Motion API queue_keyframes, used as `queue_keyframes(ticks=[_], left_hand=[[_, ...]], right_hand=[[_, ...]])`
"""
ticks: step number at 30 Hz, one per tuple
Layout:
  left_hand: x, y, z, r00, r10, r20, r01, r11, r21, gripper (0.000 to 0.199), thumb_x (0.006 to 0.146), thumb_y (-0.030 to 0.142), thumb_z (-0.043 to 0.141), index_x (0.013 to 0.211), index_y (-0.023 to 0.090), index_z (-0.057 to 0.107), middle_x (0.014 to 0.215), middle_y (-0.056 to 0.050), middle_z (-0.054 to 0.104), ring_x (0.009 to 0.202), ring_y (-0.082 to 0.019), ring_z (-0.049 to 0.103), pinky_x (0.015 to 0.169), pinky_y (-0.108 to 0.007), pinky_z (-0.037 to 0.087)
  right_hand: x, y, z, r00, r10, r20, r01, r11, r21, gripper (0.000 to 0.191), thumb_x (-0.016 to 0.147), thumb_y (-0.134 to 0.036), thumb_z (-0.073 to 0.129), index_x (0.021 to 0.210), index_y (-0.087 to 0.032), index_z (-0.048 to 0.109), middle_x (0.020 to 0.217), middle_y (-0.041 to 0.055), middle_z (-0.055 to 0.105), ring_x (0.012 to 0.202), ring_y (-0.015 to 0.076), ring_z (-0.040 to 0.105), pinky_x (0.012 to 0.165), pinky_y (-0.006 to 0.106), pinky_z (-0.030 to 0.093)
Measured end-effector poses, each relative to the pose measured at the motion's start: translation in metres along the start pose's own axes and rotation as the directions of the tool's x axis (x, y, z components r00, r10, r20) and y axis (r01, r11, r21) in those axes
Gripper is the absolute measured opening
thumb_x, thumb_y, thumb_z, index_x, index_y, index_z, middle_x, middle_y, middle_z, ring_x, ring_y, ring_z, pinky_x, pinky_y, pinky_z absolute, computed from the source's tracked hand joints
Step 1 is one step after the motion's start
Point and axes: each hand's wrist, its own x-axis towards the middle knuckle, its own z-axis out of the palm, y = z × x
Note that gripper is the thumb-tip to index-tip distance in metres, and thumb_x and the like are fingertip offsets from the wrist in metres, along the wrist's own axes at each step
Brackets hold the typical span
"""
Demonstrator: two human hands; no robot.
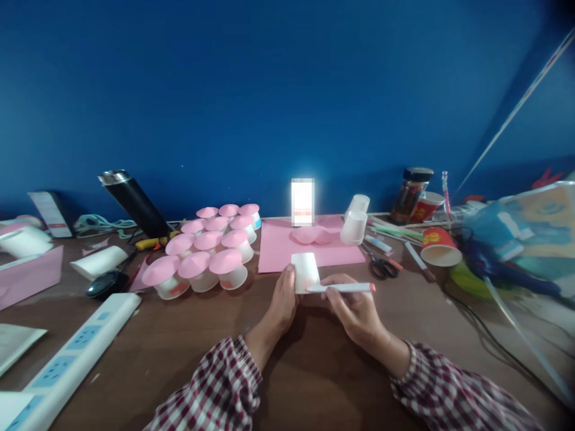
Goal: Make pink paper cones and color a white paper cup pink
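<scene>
My left hand (284, 302) is closed around the left side of a white paper cup (305, 269), which is upside down above the table. In my right hand (354, 308) is a white marker (348, 288) with a reddish end, its tip against the lower part of the cup. Behind the cup lies a sheet of pink paper (274, 245) with pink paper cones (309, 234) on it. To the left stand several upturned cups topped with pink cones (195, 264). Stacked white cups (354, 226) stand at the sheet's right edge.
Black scissors (383, 266), loose markers (420, 261) and a red paper cup (440, 246) lie on the right. A white power strip (83, 359), a black mouse (106, 284) and a leaning black flask (135, 200) are on the left. A blue wall (224, 108) closes the back.
</scene>
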Motion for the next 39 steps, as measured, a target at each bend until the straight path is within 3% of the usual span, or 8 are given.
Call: queue_keyframes(ticks=[4, 12, 16, 26, 34, 39], left_hand=[[-0.001, 0.0, 0.0, 0.998, 0.017, 0.068, -0.015, 1.0, -0.027, 0.035, 0.083, 0.051, 0.051, 0.082, 0.017, 0.053, 0.072, 0.001, 0.052, 0.067, -0.012, 0.046, 0.065, -0.025, 0.04], [0.002, -0.002, 0.0, 1.0, -0.016, 0.014, 0.016, 1.0, -0.016, 0.037, 0.082, 0.053, 0.051, 0.083, 0.016, 0.053, 0.073, 0.0, 0.054, 0.067, -0.013, 0.048, 0.064, -0.025, 0.04], [0.002, -0.002, -0.001, 1.0, 0.016, 0.022, -0.015, 0.999, -0.034, 0.037, 0.083, 0.053, 0.05, 0.079, 0.016, 0.052, 0.071, 0.0, 0.051, 0.065, -0.012, 0.045, 0.063, -0.024, 0.04], [-0.001, 0.003, 0.0, 0.996, 0.033, 0.085, -0.026, 0.996, -0.08, 0.03, 0.086, 0.045, 0.051, 0.084, 0.016, 0.052, 0.075, 0.001, 0.052, 0.069, -0.011, 0.047, 0.067, -0.025, 0.041], [0.0, 0.004, 0.003, 0.999, -0.016, 0.033, 0.02, 0.992, -0.125, 0.031, 0.082, 0.045, 0.056, 0.088, 0.015, 0.056, 0.081, -0.002, 0.058, 0.075, -0.013, 0.053, 0.075, -0.027, 0.044], [0.003, 0.001, 0.002, 0.999, -0.052, 0.012, 0.053, 0.995, -0.09, 0.035, 0.08, 0.048, 0.057, 0.087, 0.014, 0.056, 0.081, -0.003, 0.059, 0.075, -0.014, 0.054, 0.075, -0.028, 0.044]], right_hand=[[0.0, -0.001, 0.0, 0.999, -0.029, -0.016, 0.029, 0.999, -0.015, 0.013, 0.088, -0.027, 0.052, 0.093, -0.017, 0.061, 0.07, 0.0029, 0.064, 0.059, 0.0135, 0.06, 0.051, 0.022, 0.047], [0.0, 0.0, -0.001, 1.0, 0.017, -0.016, -0.017, 0.999, 0.033, 0.013, 0.088, -0.027, 0.053, 0.091, -0.017, 0.061, 0.068, 0.0018, 0.061, 0.053, 0.0115, 0.055, 0.046, 0.02, 0.043], [0.0, -0.002, -0.002, 0.999, 0.021, -0.036, -0.019, 0.998, 0.052, 0.012, 0.087, -0.026, 0.053, 0.092, -0.018, 0.06, 0.076, 0.0049, 0.064, 0.064, 0.0153, 0.06, 0.049, 0.022, 0.046], [0.003, -0.004, -0.006, 0.989, -0.148, -0.016, 0.145, 0.981, -0.127, 0.012, 0.082, -0.016, 0.057, 0.093, -0.019, 0.061, 0.084, 0.005, 0.064, 0.073, 0.0164, 0.061, 0.066, 0.027, 0.05], [0.005, -0.012, -0.007, 0.971, -0.237, 0.033, 0.239, 0.957, -0.163, 0.017, 0.081, -0.011, 0.055, 0.095, -0.018, 0.062, 0.083, 0.0051, 0.065, 0.072, 0.0159, 0.061, 0.066, 0.027, 0.049], [0.005, -0.013, -0.008, 0.972, -0.233, 0.018, 0.232, 0.951, -0.206, 0.012, 0.081, -0.013, 0.057, 0.09, -0.018, 0.062, 0.077, 0.0035, 0.063, 0.066, 0.0147, 0.059, 0.062, 0.026, 0.048]])
